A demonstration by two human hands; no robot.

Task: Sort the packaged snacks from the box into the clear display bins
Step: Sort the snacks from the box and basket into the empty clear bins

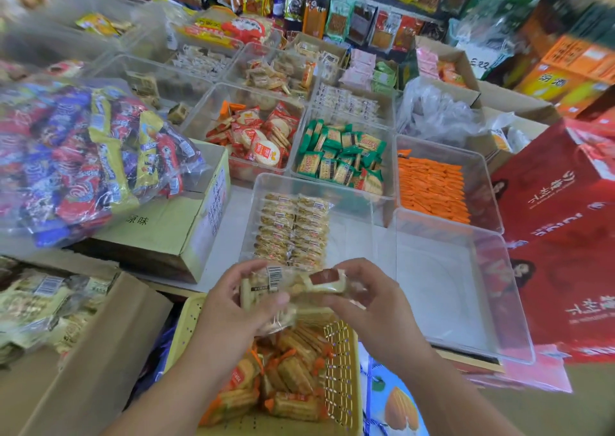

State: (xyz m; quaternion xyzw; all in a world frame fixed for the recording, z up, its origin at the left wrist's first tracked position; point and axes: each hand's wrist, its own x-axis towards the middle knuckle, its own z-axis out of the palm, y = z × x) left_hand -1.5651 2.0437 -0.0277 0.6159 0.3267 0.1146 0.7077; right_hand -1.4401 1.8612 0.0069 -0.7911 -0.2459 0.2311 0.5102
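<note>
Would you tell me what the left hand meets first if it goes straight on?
Likely the clear bin of rowed cracker packets just ahead of the left hand; depth is unclear.

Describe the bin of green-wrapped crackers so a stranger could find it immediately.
From the yellow basket, look past the bin of pale packs to the next row. The green-pack bin sits between red-wrapped round crackers and orange packets. Only its packs are green-edged.

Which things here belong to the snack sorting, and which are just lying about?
In the job: left hand, right hand, clear-wrapped cracker packets both hold, clear plastic bin of matching packets, brown cardboard box.
Lying about: big clear bag of colourful sweets, red gift cartons.
</note>
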